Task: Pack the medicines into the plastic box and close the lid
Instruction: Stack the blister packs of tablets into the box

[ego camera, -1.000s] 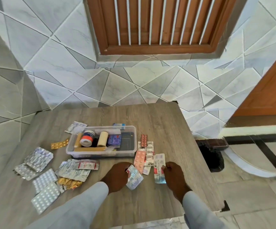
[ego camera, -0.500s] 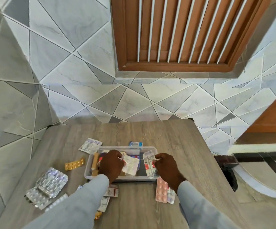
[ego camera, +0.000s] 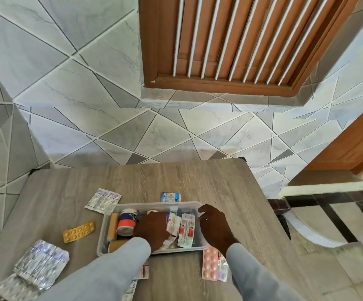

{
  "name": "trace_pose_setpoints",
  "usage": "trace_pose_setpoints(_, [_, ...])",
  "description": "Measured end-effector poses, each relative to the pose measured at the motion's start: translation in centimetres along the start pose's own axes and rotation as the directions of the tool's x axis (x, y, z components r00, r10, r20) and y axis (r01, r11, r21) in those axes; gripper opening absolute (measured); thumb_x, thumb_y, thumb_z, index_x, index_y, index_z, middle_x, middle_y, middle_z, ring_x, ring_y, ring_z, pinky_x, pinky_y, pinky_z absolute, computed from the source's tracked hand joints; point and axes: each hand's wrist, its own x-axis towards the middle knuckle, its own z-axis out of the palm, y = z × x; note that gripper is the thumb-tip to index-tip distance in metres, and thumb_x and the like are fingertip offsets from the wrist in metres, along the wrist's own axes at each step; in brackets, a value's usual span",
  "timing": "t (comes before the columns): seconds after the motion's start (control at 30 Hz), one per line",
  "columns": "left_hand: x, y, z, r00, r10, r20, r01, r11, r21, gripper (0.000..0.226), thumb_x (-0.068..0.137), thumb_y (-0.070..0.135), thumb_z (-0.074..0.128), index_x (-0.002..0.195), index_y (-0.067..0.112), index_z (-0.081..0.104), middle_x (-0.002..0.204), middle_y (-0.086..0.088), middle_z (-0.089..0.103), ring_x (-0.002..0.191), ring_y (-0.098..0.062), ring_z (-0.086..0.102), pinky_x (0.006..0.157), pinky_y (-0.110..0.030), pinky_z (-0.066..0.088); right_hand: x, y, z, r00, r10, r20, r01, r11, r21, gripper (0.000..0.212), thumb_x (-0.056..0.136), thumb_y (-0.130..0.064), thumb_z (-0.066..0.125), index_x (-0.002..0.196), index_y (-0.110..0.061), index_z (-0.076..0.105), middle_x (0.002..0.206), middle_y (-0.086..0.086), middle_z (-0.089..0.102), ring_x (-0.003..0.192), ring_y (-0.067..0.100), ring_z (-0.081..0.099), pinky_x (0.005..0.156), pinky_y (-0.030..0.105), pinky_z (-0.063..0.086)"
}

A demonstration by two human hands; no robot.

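The clear plastic box stands on the wooden table near its front. Inside are an adhesive tape roll, tan bandage rolls and a red-and-white blister strip lying loose at the right. My left hand reaches down into the middle of the box, its fingers against a white foil strip. My right hand hovers over the box's right end with fingers apart, holding nothing. No lid is in view.
A pink blister pack lies in front of the box at the right. An orange blister and silver foil strips lie to the left. White sachets and a blue sachet lie behind the box. The table edge runs along the right.
Both hands carried strips from the table's front into the box. My right hand has let go of the red-and-white strip, which now lies inside. The view has tilted upward.
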Motion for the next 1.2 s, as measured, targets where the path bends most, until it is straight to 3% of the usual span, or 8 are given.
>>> trace_pose_setpoints(0.2, [-0.5,1.3,0.9,0.995,-0.092,0.025,0.088,0.987,0.135,0.045,0.076,0.040,0.067,0.115,0.021,0.057,0.120,-0.004,0.063,0.110,-0.025,0.060,0.089,-0.034,0.051,0.4,6.5,-2.4,0.988,0.150,-0.035,-0.147,0.986,0.076,0.011,0.087,-0.018,0.056,0.097,-0.022,0.059,0.083,0.002,0.070,0.066,0.019,0.067,0.067,0.040,0.060])
trace_pose_setpoints(0.3, [-0.8,2.8,1.1,0.993,-0.113,0.043,0.103,0.976,0.191,0.046,0.076,0.041,0.068,0.116,0.021,0.055,0.124,-0.004,0.061,0.114,-0.025,0.059,0.090,-0.034,0.049,0.5,10.0,-2.1,0.982,0.181,0.056,-0.182,0.983,0.010,0.031,0.082,-0.031,0.066,0.109,-0.021,0.057,0.088,0.004,0.070,0.072,0.020,0.069,0.070,0.041,0.060])
trace_pose_setpoints(0.43, [-0.7,4.1,0.7,0.983,-0.171,0.069,0.159,0.975,0.155,0.038,0.082,0.028,0.059,0.119,0.020,0.054,0.129,-0.005,0.058,0.120,-0.025,0.055,0.096,-0.035,0.047,-0.2,11.0,-1.6,0.969,0.140,0.206,-0.117,0.986,-0.120,0.069,0.073,-0.049,0.072,0.130,-0.022,0.044,0.122,0.006,0.056,0.110,0.024,0.059,0.093,0.035,0.050])
trace_pose_setpoints(0.67, [0.0,6.0,-2.3,0.987,-0.158,0.013,0.158,0.987,-0.025,0.017,0.074,0.016,0.058,0.091,0.018,0.057,0.105,-0.010,0.068,0.097,-0.028,0.064,0.083,-0.036,0.051,0.2,11.8,-1.6,0.980,0.123,0.159,-0.088,0.974,-0.210,0.092,0.062,-0.061,0.074,0.134,-0.025,0.032,0.128,0.007,0.041,0.122,0.032,0.041,0.095,0.045,0.046])
trace_pose_setpoints(0.87, [-1.0,9.6,0.8,0.999,-0.036,0.002,0.036,0.993,0.117,0.032,0.087,0.026,0.056,0.117,0.019,0.050,0.123,-0.005,0.059,0.115,-0.026,0.055,0.097,-0.037,0.045,0.2,11.7,-1.1,0.966,0.180,0.187,-0.157,0.979,-0.128,0.105,0.060,-0.052,0.079,0.141,-0.031,0.016,0.130,0.008,0.043,0.120,0.033,0.048,0.096,0.047,0.047])
trace_pose_setpoints(1.03, [-1.3,10.6,2.8,0.991,-0.068,-0.114,0.058,0.995,-0.084,0.020,0.087,0.044,0.052,0.091,0.025,0.053,0.088,0.002,0.062,0.089,-0.018,0.060,0.076,-0.031,0.047,-0.1,12.0,0.0,0.957,0.184,0.224,-0.208,0.974,0.091,0.108,0.065,-0.030,0.078,0.145,-0.033,0.005,0.130,0.007,0.056,0.115,0.029,0.057,0.098,0.044,0.048])
trace_pose_setpoints(1.13, [-1.4,11.2,3.3,0.995,-0.054,-0.085,0.045,0.994,-0.103,0.021,0.087,0.046,0.050,0.086,0.026,0.057,0.088,0.003,0.067,0.086,-0.018,0.060,0.078,-0.034,0.050,0.4,12.5,0.8,0.946,0.236,0.222,-0.300,0.896,0.327,0.098,0.070,-0.014,0.077,0.145,-0.028,0.016,0.127,0.006,0.059,0.111,0.029,0.061,0.094,0.042,0.052])
trace_pose_setpoints(1.2, [-1.3,11.4,3.5,0.993,-0.071,-0.095,0.056,0.987,-0.148,0.019,0.087,0.043,0.050,0.082,0.026,0.057,0.086,0.005,0.069,0.085,-0.016,0.061,0.078,-0.032,0.049,0.9,12.6,0.6,0.928,0.247,0.280,-0.353,0.825,0.442,0.072,0.071,-0.007,0.075,0.134,-0.016,0.042,0.118,0.009,0.066,0.099,0.029,0.067,0.087,0.045,0.056])
